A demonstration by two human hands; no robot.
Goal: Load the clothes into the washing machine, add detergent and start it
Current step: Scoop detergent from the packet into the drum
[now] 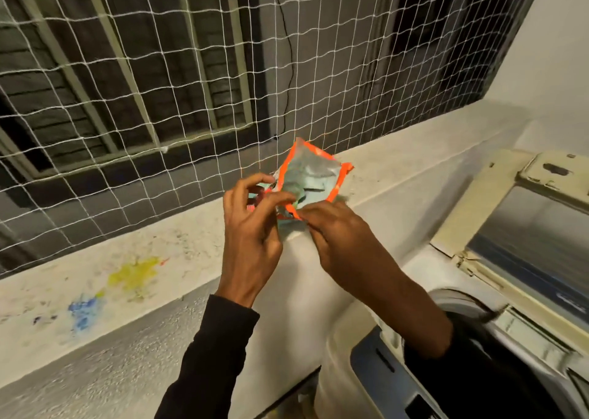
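**A:** What are the hands doing with that packet?

**B:** Both are pinching the detergent sachet (310,176), which is being held up in the air in front of the netting (159,67), above the parapet ledge (127,259) and to the left of the washing machine (398,370). The left hand (251,224) is closing its grip on the sachet's lower left corner; the right hand (338,237) is closing its grip on the bottom edge, thumb and forefinger tight on the film.

**A:** How is it likely to handle?

**B:** It is looking light, thin and crinkly: soft foil-like film with an orange border, already creased. I'd judge it slippery, and apt to spill once torn, so holding the sealed orange edge close to a corner seems the safest place for a tear.

**A:** Any brand or writing?

**B:** Nothing is reading clearly; the print is too blurred. The machine's lid (526,221) is standing open, and dark clothes (478,370) are showing in the drum.
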